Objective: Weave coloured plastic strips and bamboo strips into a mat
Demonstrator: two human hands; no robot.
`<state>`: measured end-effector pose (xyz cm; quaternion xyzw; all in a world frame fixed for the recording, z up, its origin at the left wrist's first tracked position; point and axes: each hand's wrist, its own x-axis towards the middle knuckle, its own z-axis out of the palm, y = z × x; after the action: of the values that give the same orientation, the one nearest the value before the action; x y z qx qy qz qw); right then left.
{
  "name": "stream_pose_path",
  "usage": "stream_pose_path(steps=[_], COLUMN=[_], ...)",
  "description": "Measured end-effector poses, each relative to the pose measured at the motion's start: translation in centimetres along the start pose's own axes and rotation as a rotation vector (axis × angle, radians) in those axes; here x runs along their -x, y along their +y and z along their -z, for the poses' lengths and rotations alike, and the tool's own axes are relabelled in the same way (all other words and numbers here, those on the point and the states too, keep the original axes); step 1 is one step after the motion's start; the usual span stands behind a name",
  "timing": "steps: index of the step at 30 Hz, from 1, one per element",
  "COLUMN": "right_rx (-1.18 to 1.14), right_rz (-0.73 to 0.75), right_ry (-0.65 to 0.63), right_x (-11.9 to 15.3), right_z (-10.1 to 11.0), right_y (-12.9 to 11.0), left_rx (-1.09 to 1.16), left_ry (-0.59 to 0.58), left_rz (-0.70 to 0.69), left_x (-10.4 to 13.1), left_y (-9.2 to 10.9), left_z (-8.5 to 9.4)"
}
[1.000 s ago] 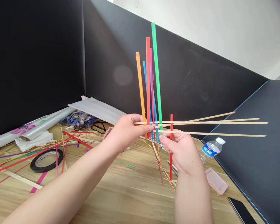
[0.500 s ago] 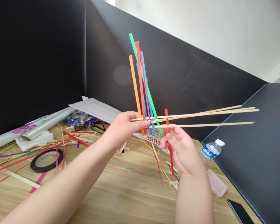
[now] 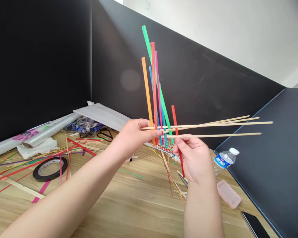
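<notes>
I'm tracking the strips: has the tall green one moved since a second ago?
Yes: the tall green strip has swung left, its top nearer the panel corner seam.

Left of the raised strips [image 3: 154, 89] lies tape [image 3: 49, 178]; right, a bottle [image 3: 224, 160]; between, perhaps scissors [image 3: 183, 179].

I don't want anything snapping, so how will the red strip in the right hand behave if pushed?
The red strip is probably fairly stiff, since it juts straight above the right hand. It looks slim, so it's likely light and may flex sideways.
</notes>
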<state>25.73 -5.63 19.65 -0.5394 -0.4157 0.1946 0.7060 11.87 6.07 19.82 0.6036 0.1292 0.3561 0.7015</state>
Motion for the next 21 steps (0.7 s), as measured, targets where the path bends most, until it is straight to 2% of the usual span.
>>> stream_pose_path(steps=[8,13,18,21], right_rx=[-0.131,-0.137,-0.093,-0.09], right_rz=[-0.021,-0.007,0.07,0.057], right_ry=[-0.106,-0.003,0.046,0.047], right_x=[-0.07,-0.11,-0.14,-0.04], right_z=[0.74,0.45,0.11,-0.03], right_y=[-0.4,0.01,0.26,0.22], left_rx=[0.047,-0.066,-0.1,-0.088], left_ry=[-0.014,-0.098,-0.091,-0.086], left_rz=[0.055,0.108,0.11,0.116], left_x=[0.13,0.06,0.11,0.18], left_y=[0.3,-0.1,-0.21,0.0], left_z=[-0.05,0.04,0.02,-0.04])
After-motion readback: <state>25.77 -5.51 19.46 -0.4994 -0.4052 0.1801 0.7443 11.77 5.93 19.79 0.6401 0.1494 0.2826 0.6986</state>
